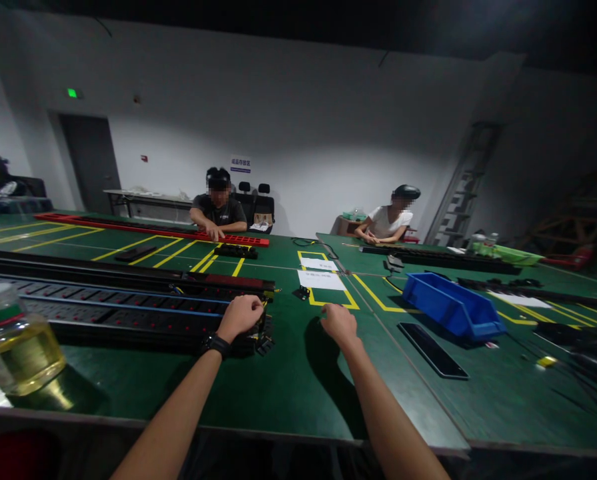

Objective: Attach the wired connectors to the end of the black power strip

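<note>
My left hand (242,316), with a dark watch (217,345) on the wrist, is over the right end of a long black tray-like assembly (128,317) lined with small red dots and a blue strip. Its fingers are curled together near yellowish wires (265,313); what they hold, if anything, is hidden. Small black connectors (265,345) stick out at that end. My right hand (339,323) is closed above the green table (288,393), casting a shadow on it. Whatever may be inside its fingers cannot be made out. A small black part (302,293) lies on the table between and beyond my hands.
Right of my hands are a phone (432,350) and a blue bin (451,307). A bottle of yellow liquid (18,347) stands at the left. White papers (321,279) lie ahead. Two people sit across the table, one touching a red rail (248,241). Cables (573,360) spread at right.
</note>
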